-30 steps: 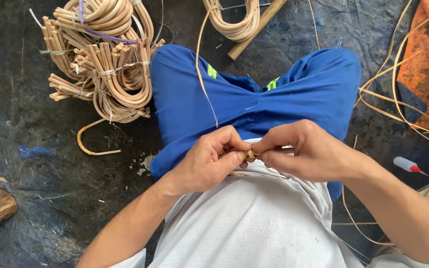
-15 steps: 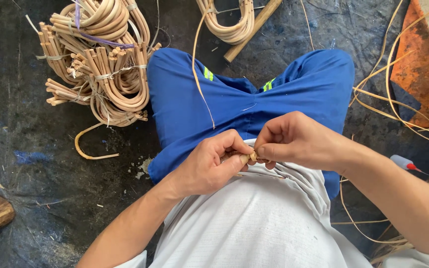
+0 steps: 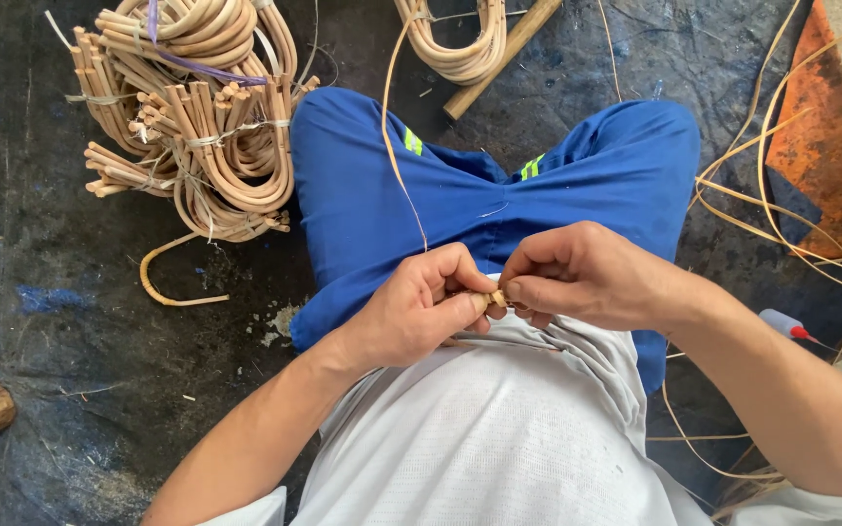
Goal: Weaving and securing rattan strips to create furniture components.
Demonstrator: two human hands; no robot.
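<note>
I sat on the dark ground cloth (image 3: 70, 321) with both hands drawn together low in the middle of the frame, just above the hem of my white shirt (image 3: 479, 429). My left hand (image 3: 419, 314) was curled shut, thumb and forefinger pinched on a small tan rattan piece (image 3: 496, 298), and my right hand (image 3: 582, 278) met it from the other side, its fingertips clamped on the same little end, so the two hands touched across it. Only the tip of that piece showed between my fingers; the rest was hidden in my grip, and I could not tell how it was wound. A thin rattan strand (image 3: 394, 146) ran from my left hand up over my blue trousers (image 3: 363, 205) toward the top of the frame. As I judged it, the way to do this well was to keep the pinch close to the end, hold the strand taut rather than slack across my lap, and turn with the fingertips, not the wrists, so the strip would not kink or split. The tied bundles of bent rattan (image 3: 197, 127) lay at upper left, well apart, and loose strands (image 3: 782, 195) sprawled at the right beside an orange sheet (image 3: 825, 156).
</note>
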